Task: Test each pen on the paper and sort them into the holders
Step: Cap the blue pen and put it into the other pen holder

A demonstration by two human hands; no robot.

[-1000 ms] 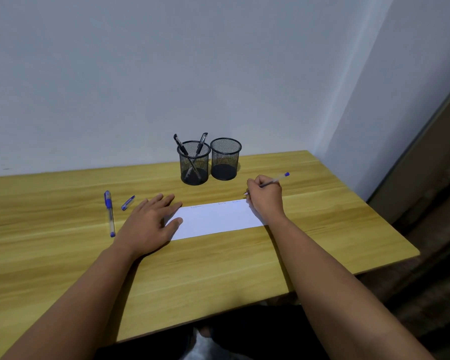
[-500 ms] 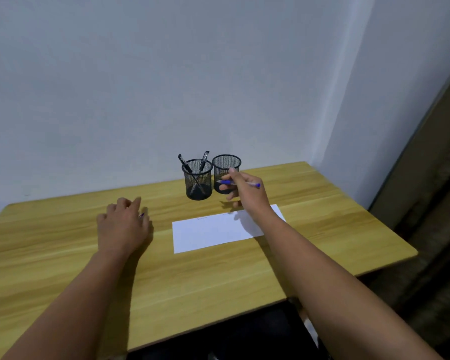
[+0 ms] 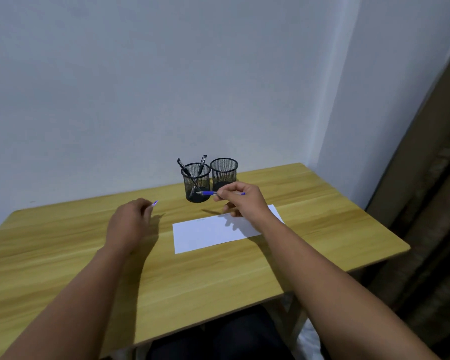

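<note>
Lifted off the paper since a second ago, the right hand pinches a blue pen level before the left holder, which holds two black pens. Beside it, the right holder looks empty. Left of the paper, the left hand curls round another pen, untested, I judge.

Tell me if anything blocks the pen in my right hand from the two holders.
Nothing visible does. The right hand holds the blue pen just in front of the left holder, which has two pens; the right holder looks empty.
</note>
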